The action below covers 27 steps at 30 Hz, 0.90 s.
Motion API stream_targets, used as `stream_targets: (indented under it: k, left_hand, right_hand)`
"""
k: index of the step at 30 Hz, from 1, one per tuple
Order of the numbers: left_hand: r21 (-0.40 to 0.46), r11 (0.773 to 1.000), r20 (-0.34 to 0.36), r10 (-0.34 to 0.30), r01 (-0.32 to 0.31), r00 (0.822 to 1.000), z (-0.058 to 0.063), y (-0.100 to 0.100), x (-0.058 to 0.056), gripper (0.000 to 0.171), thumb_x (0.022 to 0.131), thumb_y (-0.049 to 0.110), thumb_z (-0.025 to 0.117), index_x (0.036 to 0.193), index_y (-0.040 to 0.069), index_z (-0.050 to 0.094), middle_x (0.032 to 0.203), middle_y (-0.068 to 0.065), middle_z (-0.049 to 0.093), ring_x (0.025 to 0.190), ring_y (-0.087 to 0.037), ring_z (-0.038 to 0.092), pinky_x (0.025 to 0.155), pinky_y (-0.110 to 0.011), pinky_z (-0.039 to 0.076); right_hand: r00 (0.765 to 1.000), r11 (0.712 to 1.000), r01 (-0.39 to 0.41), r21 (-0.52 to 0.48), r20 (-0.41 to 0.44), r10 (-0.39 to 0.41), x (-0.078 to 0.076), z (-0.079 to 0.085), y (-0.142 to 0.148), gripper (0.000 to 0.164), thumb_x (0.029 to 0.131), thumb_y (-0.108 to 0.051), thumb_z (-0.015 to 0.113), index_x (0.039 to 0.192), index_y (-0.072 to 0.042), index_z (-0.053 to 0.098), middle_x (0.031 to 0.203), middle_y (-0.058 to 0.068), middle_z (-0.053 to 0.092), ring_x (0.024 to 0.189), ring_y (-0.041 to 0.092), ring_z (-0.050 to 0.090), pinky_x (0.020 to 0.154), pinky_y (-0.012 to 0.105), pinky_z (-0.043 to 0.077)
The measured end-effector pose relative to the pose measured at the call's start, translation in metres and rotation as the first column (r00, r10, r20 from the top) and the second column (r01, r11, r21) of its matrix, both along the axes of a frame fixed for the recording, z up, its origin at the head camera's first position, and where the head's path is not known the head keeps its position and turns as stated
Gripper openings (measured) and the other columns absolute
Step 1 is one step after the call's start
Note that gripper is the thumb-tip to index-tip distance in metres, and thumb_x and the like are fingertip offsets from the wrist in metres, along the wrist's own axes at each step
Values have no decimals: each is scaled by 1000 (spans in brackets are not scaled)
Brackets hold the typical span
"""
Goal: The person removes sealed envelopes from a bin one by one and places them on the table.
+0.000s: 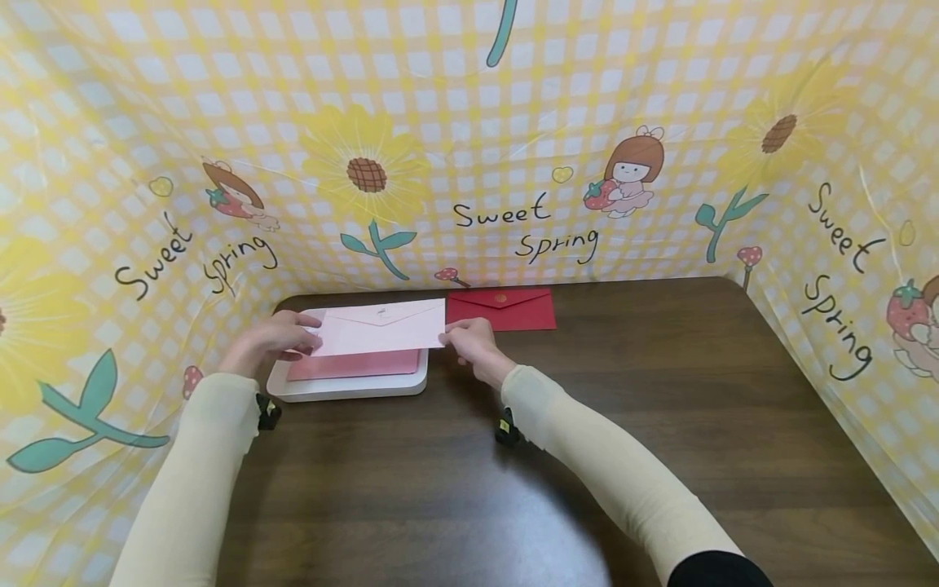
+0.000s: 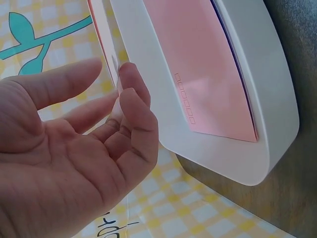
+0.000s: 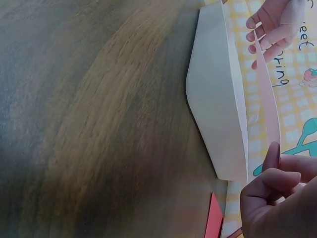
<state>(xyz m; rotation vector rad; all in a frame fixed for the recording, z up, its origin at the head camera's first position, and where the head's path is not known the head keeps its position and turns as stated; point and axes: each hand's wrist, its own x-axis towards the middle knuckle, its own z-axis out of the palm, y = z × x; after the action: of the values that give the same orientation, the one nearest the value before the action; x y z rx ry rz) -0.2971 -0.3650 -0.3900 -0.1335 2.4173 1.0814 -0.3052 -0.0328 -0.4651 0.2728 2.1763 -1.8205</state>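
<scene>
As the pale pink paper envelope with a pointed flap [image 1: 381, 326] is held above the white, round-cornered tray [image 1: 348, 394], the right hand [image 1: 473, 341] pinches its right end and the left hand [image 1: 282, 334] holds its left end between thumb and fingers. Light, even grips should avoid creasing. Inside the tray lies a deeper pink paper envelope [image 1: 352, 365]; a red paper envelope [image 1: 506, 316] lies beside the tray

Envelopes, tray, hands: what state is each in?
Tray: on the table.
Pink envelope: lying in the tray.
Pale envelope: flap down, held above tray.
Red envelope: flap down, on the table.
Left hand: holding pale envelope's left end.
Right hand: pinching pale envelope's right end.
</scene>
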Motion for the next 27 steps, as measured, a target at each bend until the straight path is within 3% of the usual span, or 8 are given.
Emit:
stream_targets:
  k: [6,11,18,27]
  left_hand:
    - [11,1000,17,-7,7,1000,-3,1,-2,54,103,7,57,148,-18,39,96,-9,69,90,-18,67,84,-38,58]
    - [19,999,15,-29,29,999,-4,1,-4,46,105,8,53,142,-17,43,93,-9,68,86,-16,66,83,-37,58]
    - [42,999,25,-24,23,999,-6,1,-5,46,108,8,50,145,-18,40,94,-10,70,84,-16,68,82,-37,59]
    - [70,997,36,-31,29,999,-5,6,-4,43,109,8,49,143,-18,42,92,-8,70,81,-14,70,80,-35,59]
  right_hand:
    - [1000,1000,-2,6,2,2,0,-2,5,24,94,-13,75,117,-6,79,114,6,71,113,34,62,77,38,55]
    - [1000,1000,-5,4,4,5,0,-3,9,25,93,-12,74,117,-6,79,113,6,71,115,35,62,77,38,55]
    - [1000,1000,-7,4,10,7,-2,-5,14,21,93,-12,75,112,-6,80,111,6,72,115,36,62,74,37,54]
    - [999,1000,5,15,39,-6,-3,-4,19,20,94,-13,75,111,-7,80,113,6,71,111,31,61,84,42,55]
